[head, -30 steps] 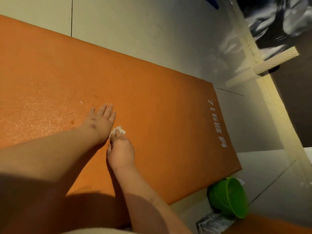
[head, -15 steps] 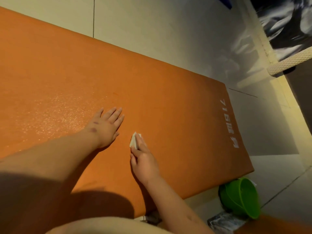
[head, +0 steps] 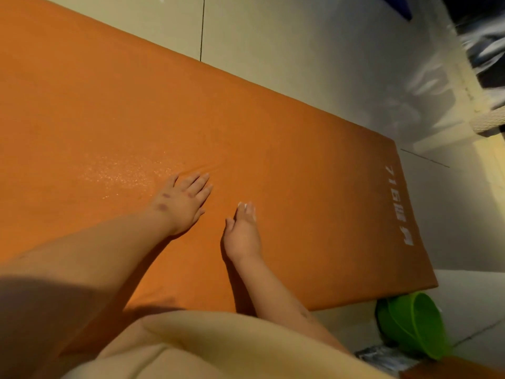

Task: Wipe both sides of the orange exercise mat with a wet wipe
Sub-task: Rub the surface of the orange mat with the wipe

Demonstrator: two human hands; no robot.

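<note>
The mat (head: 287, 138) lies flat on the tiled floor (head: 287, 45). Its far edge runs diagonally, and white print (head: 401, 212) sits near its right end. The left hand (head: 183, 205) rests flat with straight fingers, beside a glistening wet patch (head: 117, 173). Just beside it, the right hand (head: 241, 235) presses the wipe (head: 246, 206) onto the mat under straight fingers, thumb spread. Bare mat stretches from there to the right edge. A green basin (head: 415, 324) sits by the near right corner.

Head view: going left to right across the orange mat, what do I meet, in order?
A wet shiny patch → left hand flat on the mat → right hand pressing the wet wipe → white lettering near the mat's right end.
</note>
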